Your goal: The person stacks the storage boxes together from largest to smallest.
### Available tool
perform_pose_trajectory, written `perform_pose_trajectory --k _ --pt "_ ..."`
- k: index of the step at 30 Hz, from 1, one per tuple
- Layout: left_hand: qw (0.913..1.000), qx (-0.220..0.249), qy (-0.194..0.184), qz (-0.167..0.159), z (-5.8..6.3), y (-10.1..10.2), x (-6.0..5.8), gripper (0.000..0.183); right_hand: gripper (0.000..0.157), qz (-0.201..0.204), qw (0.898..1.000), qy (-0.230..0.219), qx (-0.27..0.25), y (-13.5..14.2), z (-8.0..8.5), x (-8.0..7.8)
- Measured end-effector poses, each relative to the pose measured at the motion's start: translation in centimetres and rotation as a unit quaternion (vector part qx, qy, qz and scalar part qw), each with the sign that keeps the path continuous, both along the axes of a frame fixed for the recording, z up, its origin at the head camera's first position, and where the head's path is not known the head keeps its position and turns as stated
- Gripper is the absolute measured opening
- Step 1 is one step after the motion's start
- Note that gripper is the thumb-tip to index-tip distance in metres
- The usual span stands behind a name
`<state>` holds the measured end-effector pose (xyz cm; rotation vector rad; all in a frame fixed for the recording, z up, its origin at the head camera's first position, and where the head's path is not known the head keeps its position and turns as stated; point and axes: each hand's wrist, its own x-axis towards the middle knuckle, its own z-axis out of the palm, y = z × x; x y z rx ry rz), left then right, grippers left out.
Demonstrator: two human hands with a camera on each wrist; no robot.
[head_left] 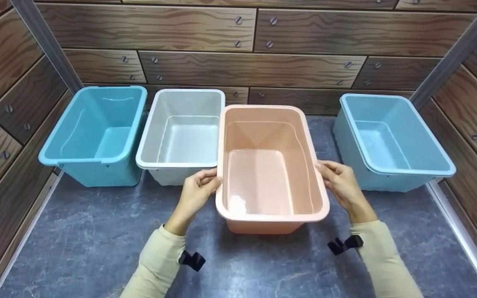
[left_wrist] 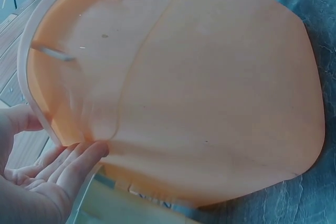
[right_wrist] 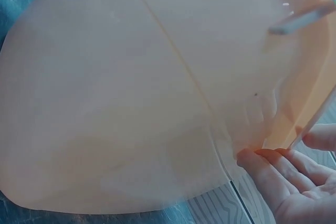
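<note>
Mid-surface, just right of the grey bin [head_left: 180,165], I've got the peach bin [head_left: 261,182] upright, one hand per long side. Left hand [head_left: 195,192] pinches the left rim, thumb over the lip, fingers tucked under against the outer wall. Right hand [head_left: 342,186] same grip, right rim. Can't tell from my feeds if its base touches the dark tabletop [head_left: 97,231]. Turquoise bin [head_left: 93,136] sits far left, beside the grey one; light blue bin [head_left: 396,138] on the right, apart from the peach.

Grey surface [head_left: 97,231] carries three bins [head_left: 191,134] and, apparently, a peach tub [head_left: 259,182].
</note>
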<state>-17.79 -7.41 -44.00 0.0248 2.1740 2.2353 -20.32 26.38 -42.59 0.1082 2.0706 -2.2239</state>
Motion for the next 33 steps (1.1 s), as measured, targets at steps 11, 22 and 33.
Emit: perform_pose_trajectory --k 11,22,33 --pt "1.0 0.008 -0.002 0.001 -0.03 0.16 0.27 0.033 0.012 -0.002 1.0 -0.002 0.005 -0.05 0.02 0.14" --pt "1.0 0.004 0.004 -0.004 0.0 -0.04 0.69 0.032 0.014 -0.001 1.0 0.024 0.019 -0.05 -0.14 0.7" --pt "0.9989 -0.024 0.032 -0.023 -0.22 -0.54 0.81 0.031 0.014 -0.018 0.998 0.042 0.033 -0.26 -0.47 0.97"
